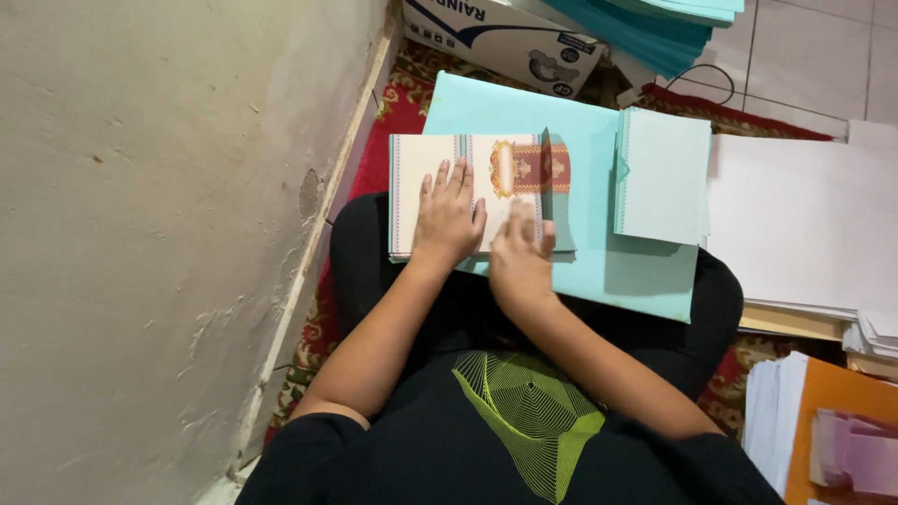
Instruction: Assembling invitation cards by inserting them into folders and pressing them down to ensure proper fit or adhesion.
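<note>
A cream printed sheet (412, 178) with a red and gold emblem lies on a large light-teal sheet (580, 187) across my lap. My left hand (447, 217) rests flat on the cream sheet, fingers spread. My right hand (520, 252) presses beside it, fingers on the sheet near a raised folded flap (546, 168) at the emblem. A small stack of teal folded sheets (662, 178) sits to the right on the large sheet.
A plaster wall (168, 234) runs along the left. A cardboard box (505, 37) and a teal paper pile (655, 28) lie ahead. White sheets (795, 224) are stacked right, with an orange folder (842, 402) and white paper. A patterned red rug (398, 103) lies beneath.
</note>
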